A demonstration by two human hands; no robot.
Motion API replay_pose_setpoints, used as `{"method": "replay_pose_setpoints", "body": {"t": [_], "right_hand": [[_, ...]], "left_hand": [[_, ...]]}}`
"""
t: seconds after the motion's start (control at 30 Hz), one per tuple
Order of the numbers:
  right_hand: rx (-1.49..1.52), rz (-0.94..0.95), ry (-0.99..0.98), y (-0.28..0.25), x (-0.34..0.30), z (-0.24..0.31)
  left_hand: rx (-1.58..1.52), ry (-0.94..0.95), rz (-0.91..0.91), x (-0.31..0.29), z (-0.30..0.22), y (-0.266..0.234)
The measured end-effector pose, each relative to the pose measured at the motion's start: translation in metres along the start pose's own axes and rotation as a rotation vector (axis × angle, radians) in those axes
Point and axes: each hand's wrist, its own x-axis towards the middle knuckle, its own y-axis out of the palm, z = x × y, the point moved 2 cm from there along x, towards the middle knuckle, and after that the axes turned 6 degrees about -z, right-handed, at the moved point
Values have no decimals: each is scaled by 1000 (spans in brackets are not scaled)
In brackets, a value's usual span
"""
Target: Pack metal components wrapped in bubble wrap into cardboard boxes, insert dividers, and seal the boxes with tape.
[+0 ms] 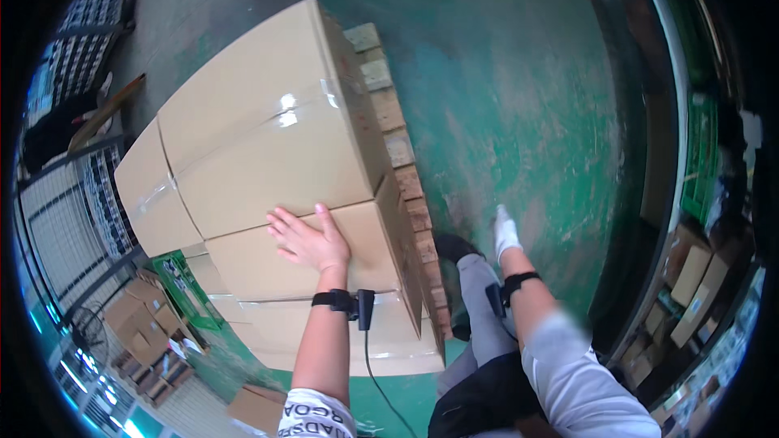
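Note:
My left hand is bare and lies flat with fingers spread on a brown cardboard carton. Its fingertips reach the seam beside a larger carton, closed with shiny clear tape. Another carton adjoins that one on the left. The cartons are stacked on a wooden pallet, whose slat ends show along the right side. My right hand, in a white glove, hangs over the floor right of the stack. It is seen edge-on, fingers stretched out, touching nothing.
Green, scuffed floor runs along the stack's right side. Shelving with cartons stands at the far right. At the left are a green crate, more cartons and metal racks. A cable hangs from my left wrist strap.

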Motion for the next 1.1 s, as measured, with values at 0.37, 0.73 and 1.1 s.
{"method": "replay_pose_setpoints", "body": {"t": [0.37, 0.73, 1.1], "right_hand": [[-58, 781, -165, 234, -123, 156], [-1547, 503, -897, -63, -197, 60], [-2134, 545, -1534, -118, -232, 118]], "left_hand": [[-71, -117, 105, 13, 1, -14], [-191, 282, 444, -62, 94, -49], [-776, -998, 959, -650, 133, -194]]}}
